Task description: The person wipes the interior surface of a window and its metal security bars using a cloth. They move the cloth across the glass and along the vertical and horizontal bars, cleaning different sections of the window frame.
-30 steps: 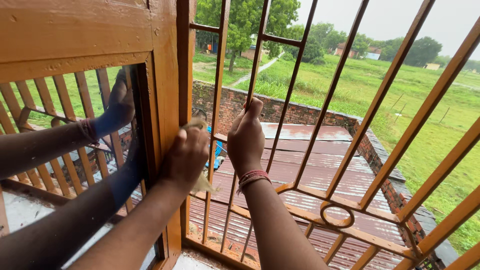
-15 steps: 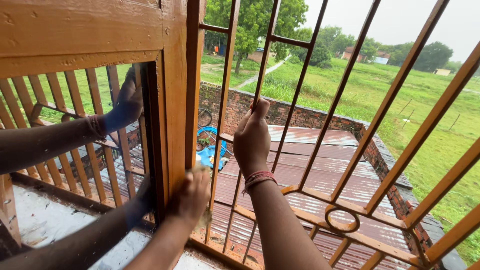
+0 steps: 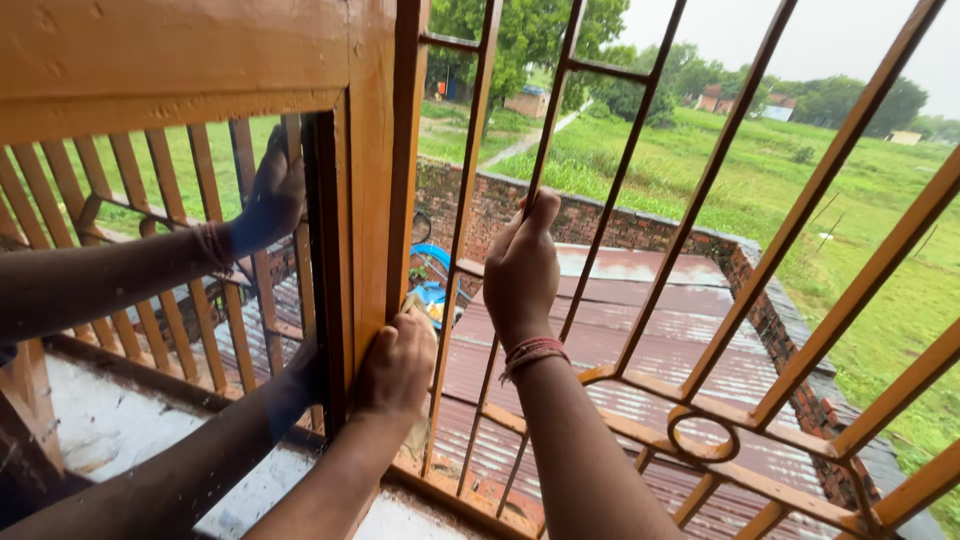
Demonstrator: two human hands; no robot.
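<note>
Left hand: low on the painted wooden frame post, fingers curled and pressing a small pale cloth or pad against the post's edge; only a corner of the pad shows.
Right hand: closed in a fist round a slanted bar of the window grille, a red thread band on the wrist.
Reflection: the glass pane left of the post mirrors both arms, so the darker arms there are not another person.
Work done, as far as seen: the post looks evenly coloured and glossy above the left hand; I cannot tell which stretch has been rubbed.
Work left, as a judgement: a short length of post lies below the hand down to the sill, and the grille bars show no sign either way.
Edges: the post's sharp corner runs just beside the nearest grille bar, leaving a narrow slot where the pad sits.
Open room: little sideways play between post and bars; free travel runs up and down the post.
Beyond the bars: a rusty corrugated roof, a brick wall and green fields.
</note>
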